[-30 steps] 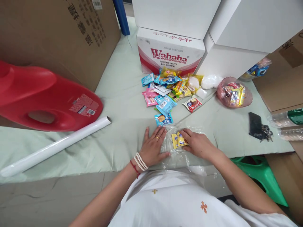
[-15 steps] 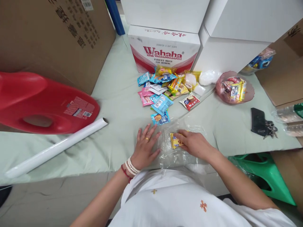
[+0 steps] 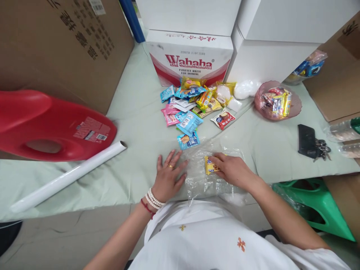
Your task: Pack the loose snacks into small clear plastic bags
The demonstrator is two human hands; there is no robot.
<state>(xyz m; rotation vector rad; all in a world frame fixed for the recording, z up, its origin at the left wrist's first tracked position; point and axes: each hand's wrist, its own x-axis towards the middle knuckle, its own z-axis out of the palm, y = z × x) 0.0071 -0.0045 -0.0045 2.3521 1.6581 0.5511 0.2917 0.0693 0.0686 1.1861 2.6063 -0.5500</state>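
Note:
My left hand [image 3: 170,178] lies flat with its fingers spread on the green cloth, at the left edge of a clear plastic bag [image 3: 197,183]. On that bag, my right hand [image 3: 234,170] has its fingers closed over a yellow snack packet [image 3: 209,166]; its thumb is partly hidden. Just beyond the bag is a blue snack packet [image 3: 188,140]. Behind it spreads a heap of colourful wrapped snacks [image 3: 188,122], with a red and white snack packet [image 3: 223,119] at its right side.
A white Wahaha carton [image 3: 191,60] stands behind the snacks. To the right are a pink bowl [image 3: 258,107] of snacks and a black case with keys [image 3: 307,140]. At left lie a red jug [image 3: 62,127] and a white roll [image 3: 75,176]. A green stool [image 3: 333,210] stands below the table's right edge.
The yellow snack packet has slid slightly right over the clear bag under my right hand. My left hand stays spread. The whole view has shifted a little.

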